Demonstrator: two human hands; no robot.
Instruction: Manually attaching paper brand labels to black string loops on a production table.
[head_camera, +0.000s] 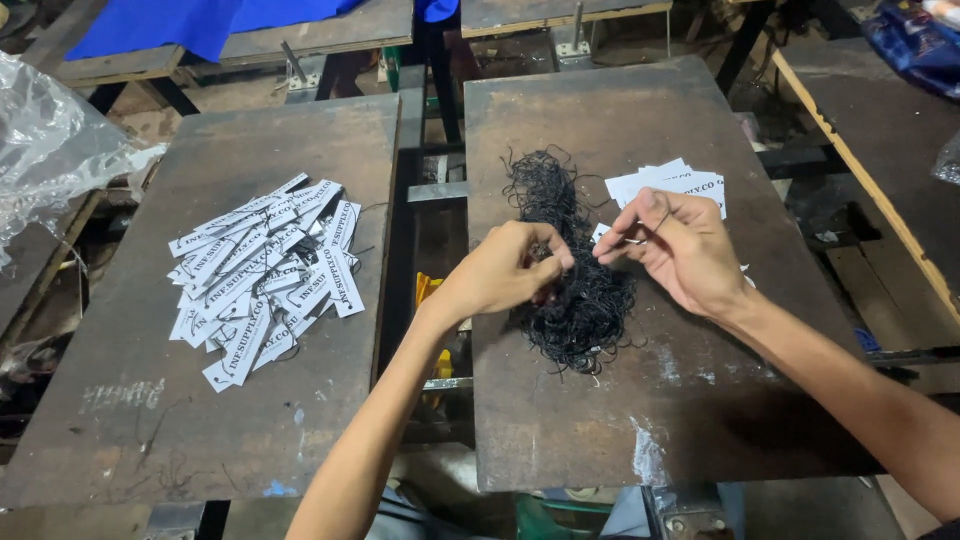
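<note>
on the right counter (600, 420), the left hand (505, 272) pinches a strand out of the tangle of black string loops (575, 300), fingers together on it. the right hand (680, 250), fingers closed, holds a small white tag, just beside the left. a small stack of blank-looking white tags (675, 183) lies at the far right. on the left counter (120, 420), a large heap of printed tags with strings (265, 275) seems finished; judging by the stack, few remain.
</note>
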